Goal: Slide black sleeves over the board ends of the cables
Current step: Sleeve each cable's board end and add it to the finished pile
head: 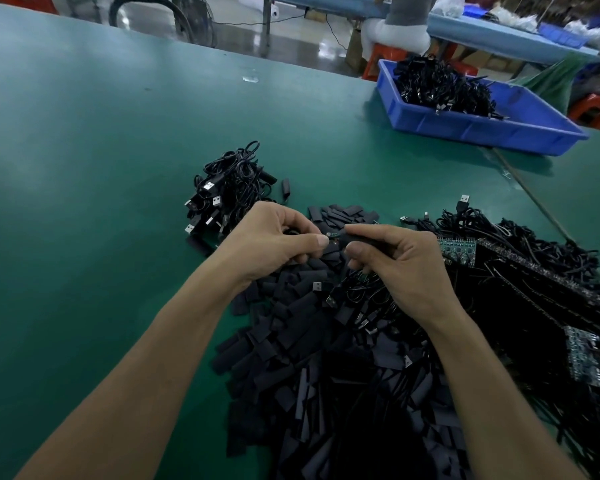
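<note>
Loose black sleeves (309, 393) lie heaped on the bench (84, 168) right under my forearms. It is a large stock, none of it fitted.

Above the heap, my left hand (267, 244) pinches the board end (331, 234) of one cable between thumb and forefinger. A sliver of green board shows at the fingertips. My right hand (402, 268) is clamped on a single sleeve (359, 238), its mouth just at the board tip.

Judgement: this piece is at the start of the slide. The sleeve is meeting the board but is not yet over it.

Progress:
- A small bundle of coiled cables (229, 188) lies beyond my left hand. A few dark sleeved ends stick out at its far side, so I take these as done.
- To my right is a large tangle of unsleeved cables (534, 265), with bare green boards (456, 249) at its near edge.
- That tangle far outweighs the bundle, so I judge most of the work is left.
- The blue bin (482, 129) near the far bench edge holds more cables. I cannot tell whether they are sleeved.

Writing: none legible. USB plugs in the bundle carry a pale mark, too small to read. No brand or label seen on the bin, boards or sleeves.
</note>
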